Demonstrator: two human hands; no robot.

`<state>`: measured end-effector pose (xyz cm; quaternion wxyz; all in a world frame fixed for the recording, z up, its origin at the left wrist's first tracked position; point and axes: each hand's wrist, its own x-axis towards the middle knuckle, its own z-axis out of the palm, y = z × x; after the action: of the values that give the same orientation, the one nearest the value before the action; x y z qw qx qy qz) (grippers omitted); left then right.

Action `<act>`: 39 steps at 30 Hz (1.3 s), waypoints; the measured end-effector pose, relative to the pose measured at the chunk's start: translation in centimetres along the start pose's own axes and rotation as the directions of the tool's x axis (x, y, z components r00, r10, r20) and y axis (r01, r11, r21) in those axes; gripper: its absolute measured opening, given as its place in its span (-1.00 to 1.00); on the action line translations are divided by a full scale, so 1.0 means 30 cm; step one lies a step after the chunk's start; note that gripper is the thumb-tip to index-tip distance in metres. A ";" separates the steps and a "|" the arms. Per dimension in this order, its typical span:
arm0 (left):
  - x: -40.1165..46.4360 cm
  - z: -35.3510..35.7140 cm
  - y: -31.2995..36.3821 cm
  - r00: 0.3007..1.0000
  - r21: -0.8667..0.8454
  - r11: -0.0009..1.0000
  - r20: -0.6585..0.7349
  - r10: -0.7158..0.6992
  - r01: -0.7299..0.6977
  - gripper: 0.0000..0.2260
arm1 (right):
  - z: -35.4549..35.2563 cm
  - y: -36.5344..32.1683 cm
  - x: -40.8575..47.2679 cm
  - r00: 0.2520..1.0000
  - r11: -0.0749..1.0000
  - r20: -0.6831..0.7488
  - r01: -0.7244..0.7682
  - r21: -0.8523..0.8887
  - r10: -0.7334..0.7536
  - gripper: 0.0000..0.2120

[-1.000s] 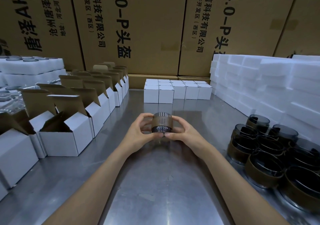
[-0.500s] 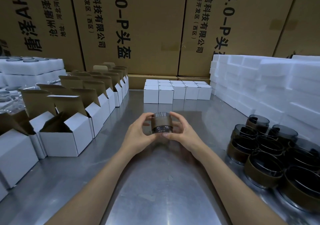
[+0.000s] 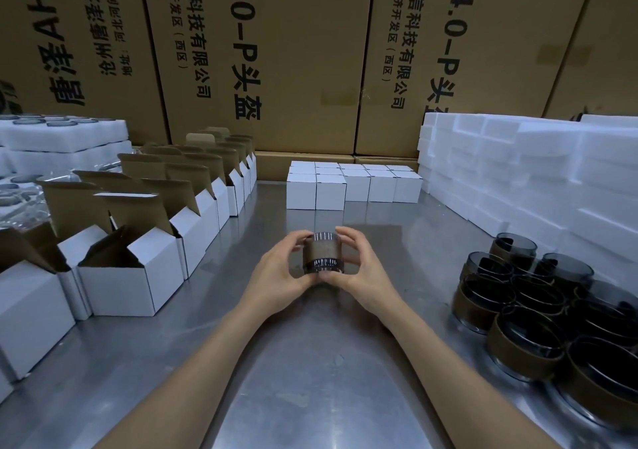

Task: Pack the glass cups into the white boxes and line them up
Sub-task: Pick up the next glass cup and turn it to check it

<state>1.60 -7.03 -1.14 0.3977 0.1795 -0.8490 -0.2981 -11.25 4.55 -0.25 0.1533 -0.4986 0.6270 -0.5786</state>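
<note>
Both hands up over the middle of the steel table [image 3: 310,397], holding one glass cup [image 3: 322,254] w/ a brown paper sleeve round it. Left hand [image 3: 281,270] curls round the cup's left side, fingers over the top rim, thumb low; right hand [image 3: 366,272] grips the right side the same way, thumb tucked under the base. Cup looks upright, just clear of the table, though can't tell for sure if the base touches. Along the table's left edge, a row of open white boxes [image 3: 138,269] w/ brown flaps standing up, running toward the far edge. At the far edge, centre, closed white boxes [image 3: 352,186] set touching in tidy rows. Near the right edge, a cluster of sleeved glass cups [image 3: 538,317], dark-tinted, packed against each other. Behind those, white foam blocks [image 3: 538,179] stacked along the right edge to the far-right corner. More foam trays [image 3: 62,137] at the far-left corner. Big printed cardboard cartons [image 3: 276,51] wall off the far edge.
</note>
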 end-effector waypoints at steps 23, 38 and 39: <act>-0.010 -0.003 0.022 0.997 0.110 0.991 0.031 0.073 -0.076 -0.38 | 0.022 0.000 -0.001 0.994 0.993 -0.072 0.079 -0.090 -0.086 -0.40; -0.007 -0.003 0.020 0.999 0.055 0.998 0.009 0.036 -0.036 -0.38 | 0.026 -0.006 0.004 0.992 0.992 -0.059 0.108 -0.066 -0.112 -0.37; -0.006 -0.003 0.019 1.000 0.051 0.999 0.005 0.015 -0.015 -0.39 | 0.027 -0.007 0.003 0.993 0.992 -0.044 0.109 -0.066 -0.112 -0.36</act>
<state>1.76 -6.52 -0.82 0.3934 0.1823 -0.8585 -0.2738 -10.58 4.05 -0.26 0.0899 -0.5233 0.6199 -0.5778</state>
